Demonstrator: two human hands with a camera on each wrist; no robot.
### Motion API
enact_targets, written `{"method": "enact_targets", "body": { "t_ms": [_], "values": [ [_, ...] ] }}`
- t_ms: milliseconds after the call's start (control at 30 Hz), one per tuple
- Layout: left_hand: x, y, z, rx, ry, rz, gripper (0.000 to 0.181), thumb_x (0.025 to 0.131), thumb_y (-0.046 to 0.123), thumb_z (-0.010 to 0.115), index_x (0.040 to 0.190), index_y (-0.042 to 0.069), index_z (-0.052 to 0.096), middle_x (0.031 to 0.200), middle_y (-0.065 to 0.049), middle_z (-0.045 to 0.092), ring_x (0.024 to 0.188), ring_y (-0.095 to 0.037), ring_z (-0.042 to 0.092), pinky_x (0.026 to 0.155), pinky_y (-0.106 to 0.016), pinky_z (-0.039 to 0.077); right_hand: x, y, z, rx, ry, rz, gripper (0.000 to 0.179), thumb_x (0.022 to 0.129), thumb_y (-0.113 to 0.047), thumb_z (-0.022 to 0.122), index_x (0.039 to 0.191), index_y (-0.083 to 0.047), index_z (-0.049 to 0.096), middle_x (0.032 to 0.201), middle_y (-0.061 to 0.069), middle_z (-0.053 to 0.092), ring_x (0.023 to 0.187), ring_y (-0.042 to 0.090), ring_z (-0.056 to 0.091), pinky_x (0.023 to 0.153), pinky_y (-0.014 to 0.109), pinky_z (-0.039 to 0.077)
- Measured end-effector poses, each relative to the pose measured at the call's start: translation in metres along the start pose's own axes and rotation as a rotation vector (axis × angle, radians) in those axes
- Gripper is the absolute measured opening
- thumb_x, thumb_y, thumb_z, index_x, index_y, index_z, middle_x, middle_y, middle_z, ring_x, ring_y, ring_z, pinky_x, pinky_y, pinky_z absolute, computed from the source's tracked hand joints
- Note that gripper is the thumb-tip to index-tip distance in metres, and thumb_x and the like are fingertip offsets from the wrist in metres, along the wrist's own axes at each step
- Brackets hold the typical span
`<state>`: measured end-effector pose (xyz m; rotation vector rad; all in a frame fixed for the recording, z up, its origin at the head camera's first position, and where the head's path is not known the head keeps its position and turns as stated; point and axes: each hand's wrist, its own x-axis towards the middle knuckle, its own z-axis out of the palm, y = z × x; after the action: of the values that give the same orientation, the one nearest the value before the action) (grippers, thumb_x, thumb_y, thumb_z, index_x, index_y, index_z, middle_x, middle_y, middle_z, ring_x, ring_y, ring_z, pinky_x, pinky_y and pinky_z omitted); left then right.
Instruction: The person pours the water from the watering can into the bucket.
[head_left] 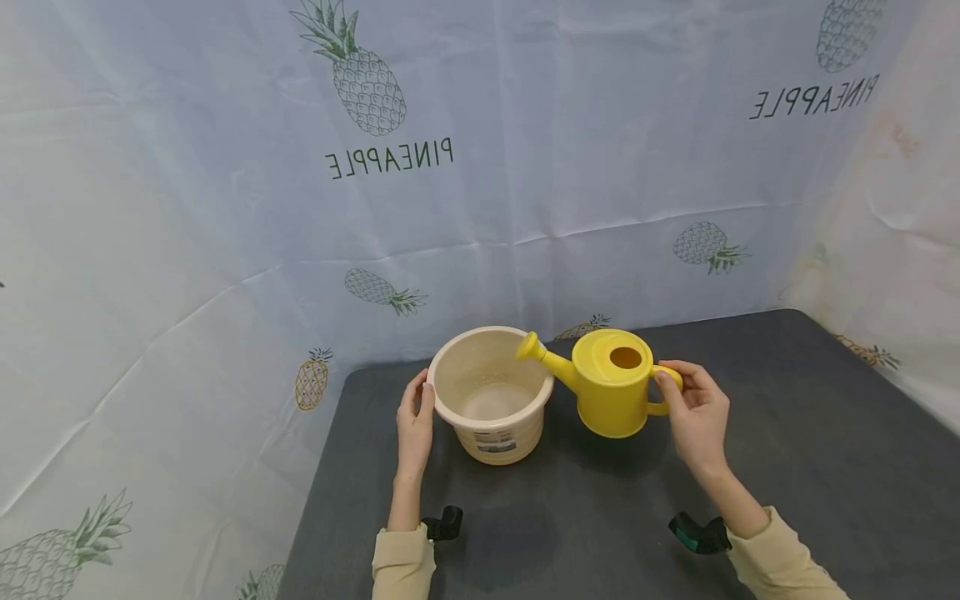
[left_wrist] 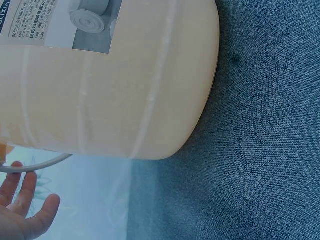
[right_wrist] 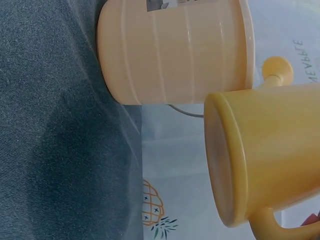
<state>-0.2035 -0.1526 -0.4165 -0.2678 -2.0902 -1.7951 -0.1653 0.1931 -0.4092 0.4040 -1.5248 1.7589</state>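
Note:
A cream plastic bucket (head_left: pixel 498 447) with a paper label on its front stands on the dark table. My left hand (head_left: pixel 416 425) is at its left rim, the fingertips touching its thin curved handle (left_wrist: pixel 42 165) in the left wrist view, the thumb apart. My right hand (head_left: pixel 698 414) grips a yellow watering can (head_left: pixel 611 398) by its handle, thumb on top. The can is raised off the table to the right of the bucket, and its spout (head_left: pixel 542 353) reaches over the bucket's right rim. The right wrist view shows the can's underside tilted toward the camera.
A dark cloth-covered table (head_left: pixel 570 533) lies beneath, its far edge against a white hanging sheet (head_left: pixel 525 167) printed with pineapples. Black straps with small cameras sit on both wrists.

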Motion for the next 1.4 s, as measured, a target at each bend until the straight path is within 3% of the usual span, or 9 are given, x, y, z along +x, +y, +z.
{"method": "enact_targets", "body": {
  "t_ms": [567, 1233, 1400],
  "values": [
    [0.002, -0.003, 0.0, -0.005, -0.006, 0.006, 0.038, 0.099, 0.007, 0.042, 0.134, -0.01, 0.041, 0.135, -0.023, 0.044, 0.127, -0.035, 0.038, 0.099, -0.049, 0.033, -0.004, 0.004, -0.002, -0.001, 0.093, 0.032, 0.029, 0.086, 0.003, 0.062, 0.101, 0.026, 0.051, 0.088, 0.004, 0.064, 0.076, 0.01, 0.06, 0.071, 0.016, 0.049],
    [0.001, -0.001, 0.0, -0.008, -0.003, -0.017, 0.039, 0.1, 0.013, 0.043, 0.135, -0.005, 0.042, 0.136, -0.02, 0.044, 0.128, -0.033, 0.037, 0.101, -0.05, 0.032, -0.011, 0.015, -0.01, 0.04, 0.198, 0.035, 0.023, 0.085, 0.009, 0.06, 0.101, 0.024, 0.052, 0.088, 0.005, 0.064, 0.078, 0.01, 0.062, 0.072, 0.016, 0.049],
    [0.0, -0.001, 0.0, -0.009, -0.008, -0.017, 0.04, 0.1, 0.012, 0.042, 0.135, -0.006, 0.041, 0.136, -0.021, 0.044, 0.127, -0.033, 0.038, 0.1, -0.049, 0.033, -0.013, 0.018, -0.011, 0.099, 0.227, 0.031, 0.022, 0.084, 0.015, 0.057, 0.101, 0.027, 0.05, 0.087, 0.008, 0.064, 0.078, 0.011, 0.062, 0.072, 0.016, 0.049]
  ]
}}
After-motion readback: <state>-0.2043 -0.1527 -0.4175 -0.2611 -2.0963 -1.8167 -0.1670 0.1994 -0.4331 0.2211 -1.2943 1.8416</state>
